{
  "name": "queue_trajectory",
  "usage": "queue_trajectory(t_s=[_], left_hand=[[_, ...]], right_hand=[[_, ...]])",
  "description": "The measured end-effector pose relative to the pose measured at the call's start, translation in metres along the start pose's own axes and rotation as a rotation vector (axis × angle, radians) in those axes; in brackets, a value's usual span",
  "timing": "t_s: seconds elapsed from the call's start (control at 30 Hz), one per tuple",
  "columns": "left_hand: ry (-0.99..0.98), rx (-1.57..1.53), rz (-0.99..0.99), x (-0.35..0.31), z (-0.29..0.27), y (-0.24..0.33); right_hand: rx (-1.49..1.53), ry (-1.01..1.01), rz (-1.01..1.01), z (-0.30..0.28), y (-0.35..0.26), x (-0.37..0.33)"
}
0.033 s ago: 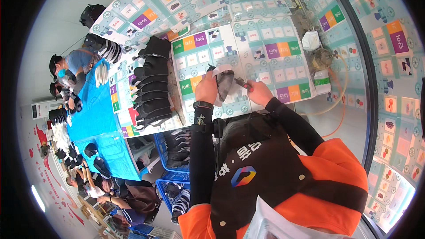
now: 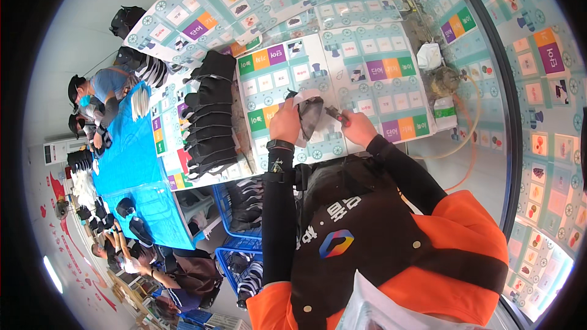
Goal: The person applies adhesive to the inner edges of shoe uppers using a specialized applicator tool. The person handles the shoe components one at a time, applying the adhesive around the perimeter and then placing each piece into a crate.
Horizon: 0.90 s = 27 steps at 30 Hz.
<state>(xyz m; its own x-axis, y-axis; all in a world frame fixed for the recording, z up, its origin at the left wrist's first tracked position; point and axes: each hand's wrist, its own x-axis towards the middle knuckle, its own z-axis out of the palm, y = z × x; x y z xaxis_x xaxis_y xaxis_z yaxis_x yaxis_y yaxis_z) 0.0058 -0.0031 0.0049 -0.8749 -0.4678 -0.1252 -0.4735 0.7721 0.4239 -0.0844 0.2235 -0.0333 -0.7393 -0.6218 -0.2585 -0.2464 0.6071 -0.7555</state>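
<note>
Over the white patterned board on the table, my left hand (image 2: 285,123) is closed on a dark grey, pouch-like fabric piece (image 2: 310,116) with a pale band along its edge. My right hand (image 2: 358,128) is closed round a small hand tool (image 2: 335,114) with a dark head and a bit of red at the grip. The tool's head is just right of the fabric piece, and its exact kind is too small to make out. To the left of my left hand stands a row of several black fabric pieces (image 2: 211,110), packed closely together.
Blue baskets (image 2: 235,244) with dark and striped pieces stand below the table's left edge. A blue-covered table (image 2: 125,159) is farther left, with several co-workers around it. At the right are a white bag (image 2: 430,56) and an orange hose (image 2: 469,168).
My hands, the fabric piece and the tool stay almost exactly in place. At the left, co-workers' arms have shifted slightly.
</note>
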Motion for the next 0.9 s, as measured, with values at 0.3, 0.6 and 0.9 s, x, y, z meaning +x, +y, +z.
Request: queue_trajectory(t_s=[0.3, 0.6, 0.9], left_hand=[[0.068, -0.028, -0.014, -0.003, -0.002, 0.001], [0.026, 0.005, -0.011, -0.006, -0.003, 0.004], [0.117, -0.050, -0.032, -0.019, -0.017, -0.017]], right_hand=[[0.034, -0.140, 0.004, 0.009, 0.007, -0.004], [0.040, -0.005, 0.023, 0.003, 0.007, 0.001], [0.426, -0.501, 0.191, 0.020, 0.011, 0.003]])
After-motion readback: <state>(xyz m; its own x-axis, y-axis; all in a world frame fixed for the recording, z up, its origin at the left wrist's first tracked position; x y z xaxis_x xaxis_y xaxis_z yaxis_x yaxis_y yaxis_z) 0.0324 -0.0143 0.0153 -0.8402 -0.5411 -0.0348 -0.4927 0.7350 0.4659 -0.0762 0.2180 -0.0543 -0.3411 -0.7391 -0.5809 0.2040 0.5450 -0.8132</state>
